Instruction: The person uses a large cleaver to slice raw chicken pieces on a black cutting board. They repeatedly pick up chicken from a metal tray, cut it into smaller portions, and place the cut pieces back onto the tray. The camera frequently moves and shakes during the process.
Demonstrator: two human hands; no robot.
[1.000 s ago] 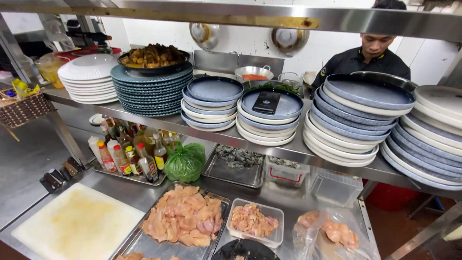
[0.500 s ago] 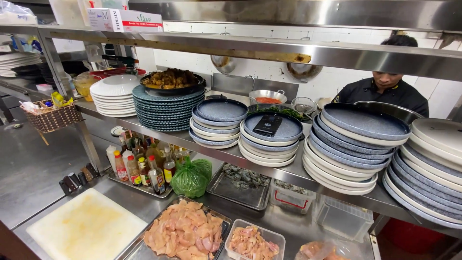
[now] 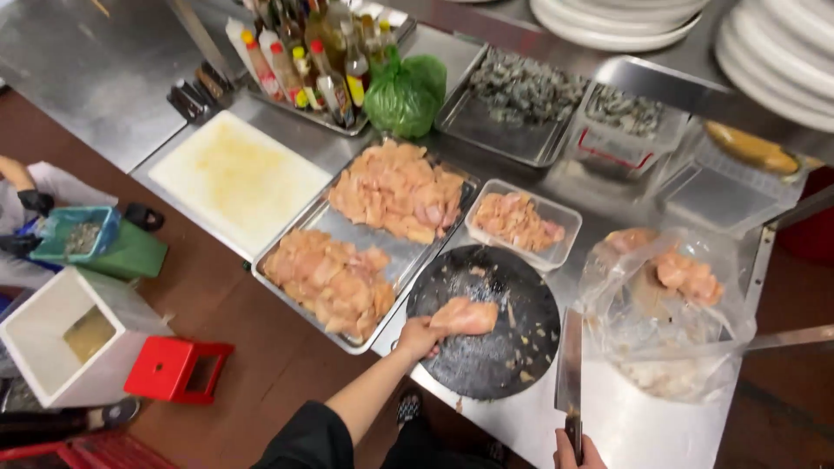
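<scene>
A raw chicken piece [image 3: 466, 316] is lying on the round black cutting board [image 3: 512, 365], its long axis running left to right, just in front of the knife. The left hand [image 3: 418, 337] is pinning its left end with curled fingers, while the right hand [image 3: 575, 450] is gripping a cleaver [image 3: 570, 369], blade pointing away, just right of the meat. A metal tray [image 3: 408, 256] of cut chicken is sitting beside the board.

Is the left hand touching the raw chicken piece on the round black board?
Touching. The head view shows the left hand resting its fingers on the chicken piece, no gap between them.
</scene>
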